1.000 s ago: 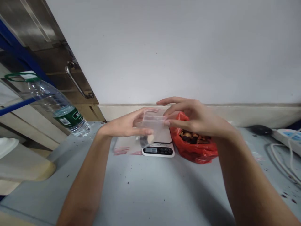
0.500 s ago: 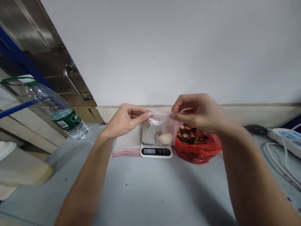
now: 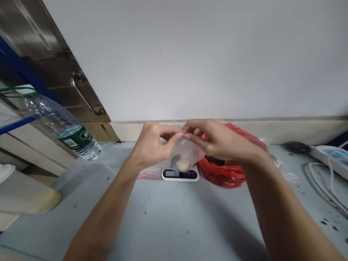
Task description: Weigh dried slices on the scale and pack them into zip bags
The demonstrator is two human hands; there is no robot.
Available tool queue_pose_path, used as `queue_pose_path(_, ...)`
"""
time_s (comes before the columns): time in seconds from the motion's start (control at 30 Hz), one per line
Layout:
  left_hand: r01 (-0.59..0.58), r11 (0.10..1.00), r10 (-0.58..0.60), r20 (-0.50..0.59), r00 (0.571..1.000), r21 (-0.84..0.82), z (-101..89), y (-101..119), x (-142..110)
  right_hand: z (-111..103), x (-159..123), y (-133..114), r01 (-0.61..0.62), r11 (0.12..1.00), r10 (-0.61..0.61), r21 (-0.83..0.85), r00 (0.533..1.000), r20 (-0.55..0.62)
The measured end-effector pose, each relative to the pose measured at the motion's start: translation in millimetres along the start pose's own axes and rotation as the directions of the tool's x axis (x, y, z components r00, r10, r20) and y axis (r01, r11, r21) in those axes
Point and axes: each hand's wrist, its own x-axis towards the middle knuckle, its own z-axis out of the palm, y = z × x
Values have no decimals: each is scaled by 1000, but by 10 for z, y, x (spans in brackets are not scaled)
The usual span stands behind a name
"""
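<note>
Both hands (image 3: 152,145) (image 3: 214,139) pinch clear bag (image 3: 187,154) top | contents blurred | scale (image 3: 179,174) half hidden

Lighting: even, bright, diffuse, from overhead. Shadows: soft, under forearms on tabletop (image 3: 174,217). Glare: faint on bottle (image 3: 54,119). Distortion: wide-angle bending at edges. Focus: slightly soft throughout.

hands: left hand (image 3: 152,145) and right hand (image 3: 214,139), apart half a second ago, now meet fingertip to fingertip | clear bag (image 3: 186,154): its top, then stretched wide, now pinched together | pale piece inside hangs lower, over the scale (image 3: 179,174)
</note>
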Motion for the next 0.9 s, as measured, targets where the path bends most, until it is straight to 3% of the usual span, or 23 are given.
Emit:
queue_pose_path(0.17, 33, 999, -33, -64, 997, 1, 8, -36, 18, -23, 2, 93, -30, 999, 29, -42, 999, -22)
queue_pose_path(0.4, 116, 993, -112, -103, 988, 32, -127, -79, 35, -204, -81, 332, -131, 978, 134, -164, 991, 4)
queue_pose_path(0.8, 113, 992, -109, -83, 991, 57, -123, -140, 60, -295, -121, 401, -195, 940, 210, -281, 977, 24)
queue_pose_path(0.9, 78, 996, -76, -43, 996, 50, -102, -101, 66, -305, -129, 327, -173, 964, 194, -200, 977, 91)
